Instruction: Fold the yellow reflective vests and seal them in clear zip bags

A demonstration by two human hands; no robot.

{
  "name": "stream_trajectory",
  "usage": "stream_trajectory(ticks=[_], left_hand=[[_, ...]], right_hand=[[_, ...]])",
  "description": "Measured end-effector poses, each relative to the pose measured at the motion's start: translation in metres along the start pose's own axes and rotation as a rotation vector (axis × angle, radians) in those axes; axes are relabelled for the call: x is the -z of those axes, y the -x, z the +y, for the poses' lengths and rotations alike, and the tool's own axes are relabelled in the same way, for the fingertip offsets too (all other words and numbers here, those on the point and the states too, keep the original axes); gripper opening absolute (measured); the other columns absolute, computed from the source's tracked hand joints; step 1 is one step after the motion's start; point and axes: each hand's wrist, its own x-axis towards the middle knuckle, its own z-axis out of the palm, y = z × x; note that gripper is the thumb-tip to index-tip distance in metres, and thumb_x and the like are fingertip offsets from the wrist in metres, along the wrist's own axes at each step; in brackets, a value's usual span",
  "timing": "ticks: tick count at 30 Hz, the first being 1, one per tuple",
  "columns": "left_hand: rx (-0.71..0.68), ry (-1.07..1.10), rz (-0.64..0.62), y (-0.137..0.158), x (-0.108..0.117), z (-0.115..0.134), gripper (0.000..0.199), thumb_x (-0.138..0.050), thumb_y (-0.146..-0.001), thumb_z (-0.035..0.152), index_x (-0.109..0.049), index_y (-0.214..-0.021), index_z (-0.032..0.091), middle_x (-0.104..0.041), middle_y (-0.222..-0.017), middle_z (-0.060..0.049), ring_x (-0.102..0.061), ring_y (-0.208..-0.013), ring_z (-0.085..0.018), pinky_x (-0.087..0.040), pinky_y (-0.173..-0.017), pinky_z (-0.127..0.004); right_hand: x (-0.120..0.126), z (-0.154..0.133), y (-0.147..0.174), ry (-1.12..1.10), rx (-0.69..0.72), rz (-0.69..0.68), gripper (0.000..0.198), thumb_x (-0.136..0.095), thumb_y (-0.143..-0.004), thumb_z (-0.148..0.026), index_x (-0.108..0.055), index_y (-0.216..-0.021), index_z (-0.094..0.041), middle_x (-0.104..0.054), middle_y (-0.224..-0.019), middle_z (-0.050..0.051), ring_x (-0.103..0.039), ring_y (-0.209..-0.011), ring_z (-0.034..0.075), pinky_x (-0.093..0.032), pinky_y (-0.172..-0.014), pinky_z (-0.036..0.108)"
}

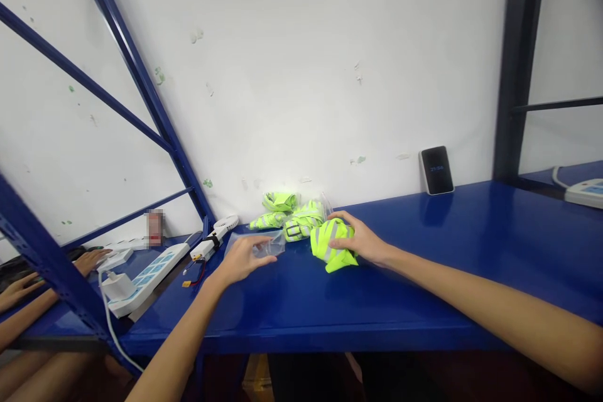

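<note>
My right hand (355,240) is closed around a bundled, fluorescent yellow-green reflective vest (328,244) with silver-grey strips. Its thumb lies across the near side of the bundle, and one corner of the fabric hangs loose toward the front. On the left, my left hand (247,257) is at a clear plastic bag (271,246), fingers curved and thumb apart; part of the bag is hidden behind the hand. Beyond the two hands, more bundled yellow-green vests (304,220) lie against the wall, at least some in clear plastic, one showing a dark-outlined patch.
A blue shelf surface (424,264) carries a dark-screened device (437,169) leaning on the wall. To the left are a small white fan (226,223), wires with a yellow connector (191,283), a power strip (151,279) and a blue post (61,264). Another person's hands (89,260) are beyond it.
</note>
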Motion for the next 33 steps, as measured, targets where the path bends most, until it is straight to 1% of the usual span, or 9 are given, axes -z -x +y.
stream_trajectory(ticks=[4, 7, 12, 19, 22, 26, 28, 31, 33], left_hand=[[-0.317, 0.098, 0.272, 0.000, -0.017, 0.051, 0.044, -0.071, -0.074, 0.047, -0.067, -0.110, 0.023, -0.072, -0.101, -0.008, -0.067, -0.088, -0.021, -0.053, -0.082, -0.034], [-0.465, 0.113, 0.386, -0.012, -0.038, 0.075, 0.039, -0.069, -0.076, 0.040, -0.065, -0.110, 0.021, -0.072, -0.100, -0.009, -0.067, -0.088, -0.021, -0.054, -0.081, -0.036], [-0.515, 0.070, 0.547, -0.036, -0.066, 0.091, 0.040, -0.070, -0.076, 0.038, -0.062, -0.111, 0.019, -0.069, -0.105, -0.010, -0.064, -0.101, -0.024, -0.052, -0.090, -0.040], [-0.519, 0.068, 0.508, -0.043, -0.082, 0.103, 0.053, -0.067, -0.080, 0.044, -0.052, -0.125, 0.020, -0.061, -0.119, -0.013, -0.059, -0.114, -0.025, -0.050, -0.097, -0.041], [-0.519, 0.033, 0.461, -0.040, -0.087, 0.106, 0.064, -0.064, -0.082, 0.046, -0.041, -0.137, 0.022, -0.053, -0.131, -0.015, -0.052, -0.124, -0.027, -0.047, -0.102, -0.043], [-0.572, -0.018, 0.439, -0.037, -0.090, 0.104, 0.061, -0.057, -0.089, 0.037, -0.032, -0.143, 0.023, -0.047, -0.138, -0.016, -0.045, -0.131, -0.025, -0.044, -0.106, -0.043], [-0.584, -0.041, 0.445, -0.036, -0.089, 0.102, 0.059, -0.056, -0.089, 0.036, -0.034, -0.142, 0.023, -0.046, -0.138, -0.016, -0.041, -0.134, -0.025, -0.040, -0.108, -0.044], [-0.528, -0.101, 0.442, -0.036, -0.086, 0.102, 0.055, -0.059, -0.086, 0.044, -0.044, -0.135, 0.025, -0.043, -0.141, -0.014, -0.029, -0.141, -0.030, -0.028, -0.113, -0.053], [-0.446, -0.122, 0.393, -0.035, -0.083, 0.103, 0.069, -0.063, -0.079, 0.056, -0.042, -0.136, 0.025, -0.036, -0.148, -0.015, -0.021, -0.144, -0.034, -0.019, -0.114, -0.058]], right_hand=[[0.000, -0.003, 0.001, -0.219, -0.059, -0.125, 0.054, -0.081, -0.063, -0.034, -0.050, -0.105, -0.021, -0.067, -0.086, 0.000, -0.066, -0.073, 0.019, -0.052, -0.064, 0.031], [0.004, -0.003, 0.001, -0.283, -0.056, -0.214, 0.049, -0.083, -0.060, -0.031, -0.052, -0.097, -0.019, -0.067, -0.084, 0.000, -0.066, -0.072, 0.018, -0.052, -0.065, 0.029], [0.019, -0.001, -0.007, -0.305, -0.045, -0.049, 0.049, -0.084, -0.057, -0.028, -0.054, -0.095, -0.018, -0.067, -0.082, -0.001, -0.065, -0.068, 0.015, -0.051, -0.063, 0.027], [0.027, 0.004, -0.015, -0.434, -0.117, 0.027, 0.043, -0.081, -0.059, -0.026, -0.058, -0.094, -0.019, -0.069, -0.081, 0.001, -0.066, -0.069, 0.018, -0.053, -0.064, 0.029], [0.027, 0.002, -0.012, -0.474, -0.145, -0.050, 0.042, -0.079, -0.062, -0.027, -0.061, -0.099, -0.019, -0.071, -0.084, 0.003, -0.067, -0.071, 0.018, -0.054, -0.066, 0.030], [0.029, 0.000, -0.008, -0.461, -0.146, -0.119, 0.046, -0.079, -0.062, -0.028, -0.062, -0.103, -0.018, -0.071, -0.086, 0.005, -0.068, -0.073, 0.020, -0.054, -0.068, 0.032], [0.030, 0.000, -0.007, -0.414, -0.135, -0.102, 0.048, -0.080, -0.060, -0.027, -0.062, -0.104, -0.017, -0.071, -0.086, 0.004, -0.068, -0.073, 0.020, -0.054, -0.068, 0.032], [0.029, -0.001, -0.004, -0.258, -0.081, -0.060, 0.053, -0.082, -0.059, -0.026, -0.061, -0.106, -0.017, -0.070, -0.089, 0.003, -0.067, -0.075, 0.019, -0.053, -0.068, 0.030], [0.029, -0.001, -0.002, -0.165, -0.052, -0.070, 0.056, -0.083, -0.058, -0.026, -0.061, -0.108, -0.016, -0.069, -0.091, 0.002, -0.066, -0.078, 0.019, -0.053, -0.068, 0.029]])
